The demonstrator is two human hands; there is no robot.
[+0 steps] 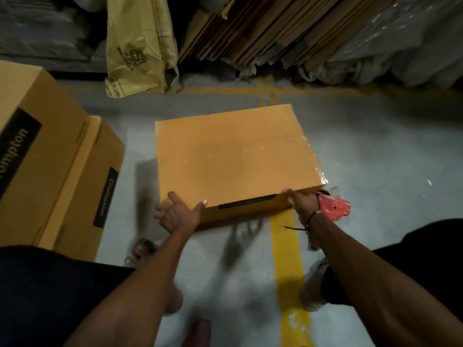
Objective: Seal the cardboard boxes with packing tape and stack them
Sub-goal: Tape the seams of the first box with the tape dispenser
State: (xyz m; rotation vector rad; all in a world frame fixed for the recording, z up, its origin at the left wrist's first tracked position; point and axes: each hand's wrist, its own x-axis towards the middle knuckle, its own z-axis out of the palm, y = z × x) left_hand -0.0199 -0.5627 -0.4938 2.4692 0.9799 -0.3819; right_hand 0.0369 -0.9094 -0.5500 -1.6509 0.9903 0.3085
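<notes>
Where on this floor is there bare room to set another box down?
Bare grey floor lies right of the box, out to the yellow line. The strip between it and the stacked boxes is narrow. Behind, flattened cardboard crowds the wall.

Three closed cardboard boxes: one in the middle (pixel 233 156), two stacked at the left (pixel 37 151) (pixel 82 186). One red tape dispenser (pixel 334 207) near right. Two hands (pixel 179 214) (pixel 302 202).
</notes>
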